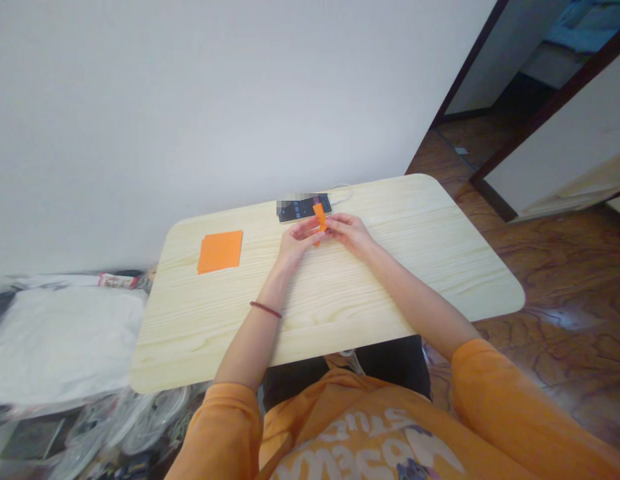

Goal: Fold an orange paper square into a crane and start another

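A narrow folded piece of orange paper (319, 215) is held up between my hands, over the middle of the table and just in front of the phone. My left hand (295, 243) pinches it from the left, with a dark red bracelet around that wrist. From the right, the fingertips of my right hand (351, 233) close on the same paper. Fingers cover part of the folds. A stack of square orange paper sheets (221, 252) lies flat on the table, left of my hands.
The pale wood-grain table (310, 313) has rounded corners and stands against a white wall. Near its back edge lies a phone (293, 211) with a white cable (346, 193). White bedding or cloth (70, 333) is at left; a doorway opens at upper right.
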A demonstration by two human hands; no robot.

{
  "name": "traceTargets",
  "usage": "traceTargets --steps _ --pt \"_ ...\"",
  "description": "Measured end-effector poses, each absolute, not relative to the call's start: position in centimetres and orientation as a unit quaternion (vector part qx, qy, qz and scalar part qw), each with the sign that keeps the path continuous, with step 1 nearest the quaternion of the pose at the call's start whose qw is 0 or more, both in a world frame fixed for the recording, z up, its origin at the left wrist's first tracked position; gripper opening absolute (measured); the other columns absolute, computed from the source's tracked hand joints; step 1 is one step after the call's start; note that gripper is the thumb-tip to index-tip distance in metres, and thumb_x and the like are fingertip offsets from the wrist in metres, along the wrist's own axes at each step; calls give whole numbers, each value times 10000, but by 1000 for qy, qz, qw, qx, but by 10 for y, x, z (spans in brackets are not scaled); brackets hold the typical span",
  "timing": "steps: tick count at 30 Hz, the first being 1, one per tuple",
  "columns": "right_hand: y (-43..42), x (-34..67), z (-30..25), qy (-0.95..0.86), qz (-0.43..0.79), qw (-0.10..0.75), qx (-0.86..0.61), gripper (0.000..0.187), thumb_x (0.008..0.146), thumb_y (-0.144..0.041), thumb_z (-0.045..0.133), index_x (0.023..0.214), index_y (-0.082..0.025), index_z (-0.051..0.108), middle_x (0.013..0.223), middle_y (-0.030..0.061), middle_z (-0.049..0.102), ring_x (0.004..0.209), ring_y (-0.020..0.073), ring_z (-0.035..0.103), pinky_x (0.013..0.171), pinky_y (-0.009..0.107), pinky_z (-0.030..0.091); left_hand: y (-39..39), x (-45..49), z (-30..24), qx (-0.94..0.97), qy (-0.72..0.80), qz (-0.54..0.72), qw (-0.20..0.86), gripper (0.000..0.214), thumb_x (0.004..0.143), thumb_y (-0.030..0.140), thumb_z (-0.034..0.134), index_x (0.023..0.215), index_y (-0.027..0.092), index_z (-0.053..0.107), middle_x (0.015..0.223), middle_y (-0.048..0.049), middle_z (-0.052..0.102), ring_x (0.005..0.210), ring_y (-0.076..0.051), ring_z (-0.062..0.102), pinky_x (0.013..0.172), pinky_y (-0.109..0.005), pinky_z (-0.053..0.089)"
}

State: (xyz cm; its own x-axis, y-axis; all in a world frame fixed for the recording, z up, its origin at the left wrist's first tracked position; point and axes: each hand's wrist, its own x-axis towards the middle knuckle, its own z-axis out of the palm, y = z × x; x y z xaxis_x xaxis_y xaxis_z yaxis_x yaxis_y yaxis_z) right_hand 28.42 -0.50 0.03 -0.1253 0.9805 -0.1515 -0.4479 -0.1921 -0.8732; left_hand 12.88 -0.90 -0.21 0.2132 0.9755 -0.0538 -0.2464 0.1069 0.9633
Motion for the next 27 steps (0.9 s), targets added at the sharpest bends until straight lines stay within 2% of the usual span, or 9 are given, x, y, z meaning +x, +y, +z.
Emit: traceTargets --steps 9,14,17,22,27 --pt "-5 286 1 -344 671 533 -385 345 477 -328 871 730 -165 703 704 5 701 623 93 612 700 247 500 -7 127 -2 438 398 483 645 527 564 289 835 1055 168 686 1171 -120 669 1131 -264 605 1010 -411 436" --pt "-5 286 0 -344 667 530 -394 349 490 -332 859 748 -166 692 729 4 702 630 90 601 692 246 497 -6 128 -1 399 395 496 662 502 556 265 836 1024 154 691 1094 -110 699 1077 -236 632 997 -378 443" --pt "-3 287 -1 -340 663 537 -396 350 500 -324 852 763 -168 683 714 -3 694 621 88 600 680 240 499 -4 126 1 373 392 503 674 457 606 270 802 1030 145 682 1051 -106 710 1034 -218 648 969 -358 457" --pt "0 289 1 -330 641 566 -401 333 564 -304 789 833 -177 642 708 0 697 635 123 636 678 278 523 1 121 -2 347 396 517 675 408 754 352 674 1119 172 638 1092 -105 697 942 -190 673 896 -339 496" --pt "-1 288 0 -391 586 556 -442 306 607 -241 709 895 -191 620 653 -23 675 590 120 627 635 267 518 2 123 -6 370 418 519 647 418 798 376 616 1165 176 606 1056 -105 705 819 -164 685 794 -301 522"
